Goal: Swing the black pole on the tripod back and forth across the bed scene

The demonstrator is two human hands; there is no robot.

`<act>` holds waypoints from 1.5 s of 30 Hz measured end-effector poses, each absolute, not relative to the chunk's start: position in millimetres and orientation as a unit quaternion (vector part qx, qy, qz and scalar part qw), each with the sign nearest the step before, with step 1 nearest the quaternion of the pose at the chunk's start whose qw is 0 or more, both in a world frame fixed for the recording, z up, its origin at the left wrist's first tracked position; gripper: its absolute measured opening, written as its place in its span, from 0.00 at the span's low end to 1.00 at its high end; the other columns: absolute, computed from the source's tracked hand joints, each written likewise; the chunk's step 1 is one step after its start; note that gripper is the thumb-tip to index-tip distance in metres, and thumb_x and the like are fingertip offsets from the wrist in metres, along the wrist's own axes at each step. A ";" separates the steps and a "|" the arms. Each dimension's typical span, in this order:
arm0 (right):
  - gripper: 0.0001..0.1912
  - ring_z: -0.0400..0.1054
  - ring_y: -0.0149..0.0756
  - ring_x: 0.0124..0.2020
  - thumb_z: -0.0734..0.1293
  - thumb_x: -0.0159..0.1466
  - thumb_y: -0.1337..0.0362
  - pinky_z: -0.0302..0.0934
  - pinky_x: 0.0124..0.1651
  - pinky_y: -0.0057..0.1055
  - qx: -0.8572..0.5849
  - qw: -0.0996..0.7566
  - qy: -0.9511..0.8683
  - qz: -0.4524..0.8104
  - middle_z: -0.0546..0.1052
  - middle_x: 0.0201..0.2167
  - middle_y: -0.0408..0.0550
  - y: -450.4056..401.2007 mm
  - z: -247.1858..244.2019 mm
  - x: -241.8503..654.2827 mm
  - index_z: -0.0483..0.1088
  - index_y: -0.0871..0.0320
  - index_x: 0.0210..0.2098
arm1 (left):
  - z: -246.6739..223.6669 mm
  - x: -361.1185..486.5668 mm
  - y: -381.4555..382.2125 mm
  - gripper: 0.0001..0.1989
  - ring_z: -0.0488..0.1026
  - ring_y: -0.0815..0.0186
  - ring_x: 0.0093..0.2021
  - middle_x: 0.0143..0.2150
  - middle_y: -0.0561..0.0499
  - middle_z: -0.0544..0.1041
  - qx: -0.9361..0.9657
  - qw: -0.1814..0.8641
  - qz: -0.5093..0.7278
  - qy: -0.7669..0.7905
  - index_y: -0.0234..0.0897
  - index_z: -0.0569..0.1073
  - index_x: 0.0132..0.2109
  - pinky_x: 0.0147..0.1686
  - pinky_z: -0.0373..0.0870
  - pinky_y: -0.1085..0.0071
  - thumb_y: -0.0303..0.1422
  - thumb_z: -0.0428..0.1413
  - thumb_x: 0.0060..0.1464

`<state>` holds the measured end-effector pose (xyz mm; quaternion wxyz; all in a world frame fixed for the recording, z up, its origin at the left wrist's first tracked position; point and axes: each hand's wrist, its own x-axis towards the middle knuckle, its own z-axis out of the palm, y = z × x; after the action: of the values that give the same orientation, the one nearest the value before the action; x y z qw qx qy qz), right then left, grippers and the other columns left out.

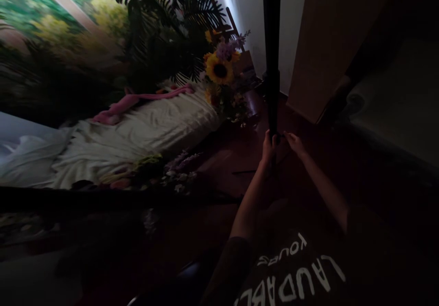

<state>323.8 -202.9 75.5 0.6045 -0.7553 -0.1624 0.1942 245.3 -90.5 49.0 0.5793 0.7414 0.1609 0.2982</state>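
A tall black stand pole [272,36] rises upright in front of me, with a collar partway up. Low on it, my left hand [269,147] is closed around the pole. Just right of the pole, my right hand [295,142] has its fingertips pinched together at a small dark knob on the stand's side; the gloom hides most of the knob. Thin dark legs of the stand [244,172] spread near the floor below my hands.
A bench draped in cream cloth [164,118] stands at left, bearing a pink plush toy [120,106]. Sunflowers [220,69] and palm leaves [147,18] are behind it. Another dark pole [113,199] crosses the lower left. A brown panel [325,45] stands at right, above the dark red floor [226,153].
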 end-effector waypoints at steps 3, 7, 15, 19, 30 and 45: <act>0.30 0.70 0.33 0.29 0.60 0.57 0.35 0.61 0.31 0.26 -0.770 0.587 -0.173 0.180 0.76 0.24 0.45 -199.2 80.8 325.6 0.70 0.57 0.27 | 51.6 244.3 -90.3 0.23 0.74 0.69 0.35 0.39 0.48 0.76 0.745 0.574 0.298 0.164 0.38 0.61 0.58 0.37 0.70 0.73 0.46 0.46 0.62; 0.29 0.67 0.31 0.23 0.59 0.62 0.39 0.58 0.27 0.25 -0.804 0.544 -0.171 0.170 0.73 0.18 0.45 -193.7 88.8 326.1 0.69 0.58 0.20 | 54.9 242.7 -90.8 0.22 0.74 0.69 0.34 0.39 0.47 0.77 0.745 0.574 0.298 0.161 0.38 0.62 0.57 0.36 0.69 0.73 0.45 0.46 0.63; 0.25 0.45 0.21 0.08 0.57 0.69 0.54 0.40 0.12 0.20 -0.689 0.585 -0.053 0.425 0.58 0.07 0.36 -189.4 99.7 339.6 0.61 0.57 0.17 | 52.8 243.8 -91.0 0.22 0.74 0.68 0.37 0.41 0.46 0.77 0.751 0.563 0.299 0.174 0.37 0.62 0.58 0.39 0.70 0.73 0.44 0.46 0.63; 0.25 0.38 0.22 0.06 0.49 0.71 0.62 0.37 0.10 0.18 -0.497 0.614 -0.023 0.613 0.51 0.04 0.33 -192.8 92.7 356.4 0.56 0.56 0.18 | 51.3 244.5 -90.4 0.21 0.74 0.67 0.38 0.41 0.47 0.76 0.756 0.556 0.299 0.172 0.38 0.62 0.58 0.40 0.69 0.72 0.44 0.46 0.63; 0.20 0.68 0.18 0.18 0.51 0.67 0.73 0.60 0.21 0.12 -0.156 0.772 0.126 0.604 0.79 0.23 0.36 -197.8 87.7 344.7 0.72 0.58 0.31 | 49.0 245.9 -87.4 0.22 0.75 0.66 0.39 0.42 0.46 0.77 0.764 0.550 0.296 0.162 0.39 0.60 0.60 0.40 0.70 0.71 0.43 0.46 0.63; 0.14 0.76 0.28 0.29 0.56 0.67 0.64 0.68 0.27 0.20 -0.420 0.784 0.071 0.451 0.82 0.31 0.44 -197.1 109.1 289.1 0.73 0.57 0.37 | -23.8 145.7 -93.5 0.14 0.74 0.65 0.44 0.41 0.45 0.77 0.640 0.620 0.251 0.379 0.35 0.71 0.42 0.47 0.69 0.68 0.43 0.53 0.57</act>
<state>289.1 -197.1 109.1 0.7839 -0.4205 0.0711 0.4512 145.7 -93.5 -23.8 0.6197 0.6400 0.3787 0.2509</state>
